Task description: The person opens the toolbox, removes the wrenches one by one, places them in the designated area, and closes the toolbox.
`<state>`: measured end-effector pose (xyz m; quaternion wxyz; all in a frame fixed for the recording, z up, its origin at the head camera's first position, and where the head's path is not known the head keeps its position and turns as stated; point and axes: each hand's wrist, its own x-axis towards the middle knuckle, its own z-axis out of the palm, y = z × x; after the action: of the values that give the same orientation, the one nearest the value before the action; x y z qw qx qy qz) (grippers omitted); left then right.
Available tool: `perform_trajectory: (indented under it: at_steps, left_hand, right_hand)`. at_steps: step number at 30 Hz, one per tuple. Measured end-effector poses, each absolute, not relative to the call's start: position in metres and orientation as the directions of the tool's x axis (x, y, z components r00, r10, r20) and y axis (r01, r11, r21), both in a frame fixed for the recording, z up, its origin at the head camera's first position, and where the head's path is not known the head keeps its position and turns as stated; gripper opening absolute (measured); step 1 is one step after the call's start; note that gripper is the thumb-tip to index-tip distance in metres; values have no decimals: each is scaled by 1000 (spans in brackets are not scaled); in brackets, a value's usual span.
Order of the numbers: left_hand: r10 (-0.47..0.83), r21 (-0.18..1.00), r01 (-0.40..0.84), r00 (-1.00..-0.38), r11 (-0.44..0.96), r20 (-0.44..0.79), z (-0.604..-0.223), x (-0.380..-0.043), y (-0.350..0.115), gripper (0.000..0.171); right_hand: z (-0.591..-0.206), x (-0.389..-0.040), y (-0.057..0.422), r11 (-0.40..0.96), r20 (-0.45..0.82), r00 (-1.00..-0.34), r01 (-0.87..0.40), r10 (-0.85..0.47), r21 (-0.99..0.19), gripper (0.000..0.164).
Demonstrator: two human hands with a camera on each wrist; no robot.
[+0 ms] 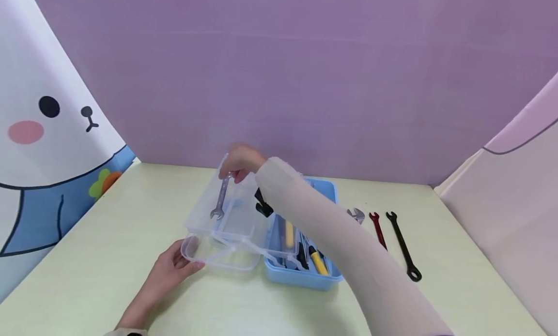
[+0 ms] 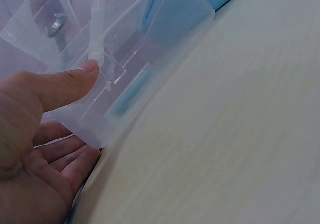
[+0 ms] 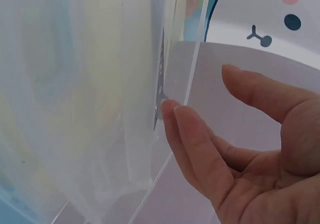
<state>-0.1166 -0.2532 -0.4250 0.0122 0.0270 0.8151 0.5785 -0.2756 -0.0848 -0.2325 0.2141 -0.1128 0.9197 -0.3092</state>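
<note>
My left hand [image 1: 167,268] pinches the near left corner of a clear plastic lid [image 1: 233,267], thumb [image 2: 75,83] on one side and fingers curled beneath. Over that lid leans a translucent tray [image 1: 248,224] with a silver wrench [image 1: 221,198] lying in it. My right hand [image 1: 241,161] is at the tray's far end; in the right wrist view its fingertips are right at the wrench's end [image 3: 161,96], with the thumb well apart from them. Beside the tray stands a blue toolbox [image 1: 301,277], partly covered by my right forearm.
Inside the toolbox are several tools, among them a yellow-and-black handle [image 1: 319,262]. To its right on the table lie an adjustable wrench [image 1: 357,215], a red wrench [image 1: 378,229] and a black wrench [image 1: 403,246]. A purple backdrop [image 1: 305,84] rises behind the table.
</note>
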Motion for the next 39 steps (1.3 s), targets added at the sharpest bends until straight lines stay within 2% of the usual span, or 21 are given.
perform_trajectory:
  at_steps: [8, 13, 17, 26, 33, 39]
  left_hand:
    - [58, 943, 31, -998, 332, 12, -426, -119, -246, 66]
    - [69, 943, 30, -998, 330, 8, -425, -121, -245, 66]
    - [75, 941, 28, -997, 336, 2, -424, -121, -249, 67]
    - [51, 930, 16, -999, 367, -3, -428, -113, -255, 65]
    - [49, 927, 22, -999, 374, 4, -425, -112, -256, 64]
    - [51, 928, 24, -999, 371, 6, -426, -114, -254, 64]
  right_hand:
    - [-240, -276, -94, 843, -337, -904, -45, -263, -536, 32]
    - [-244, -273, -96, 850, -368, -902, 1, -227, -526, 30]
    - [-246, -267, -103, 861, -385, -896, 4, -223, -508, 25]
    - [-254, -261, -122, 937, -364, -913, -51, -184, -346, 15]
    - [-255, -261, -127, 959, -355, -920, -64, -165, -278, 7]
    - [-260, -266, -128, 976, -359, -922, -68, -141, -209, 6]
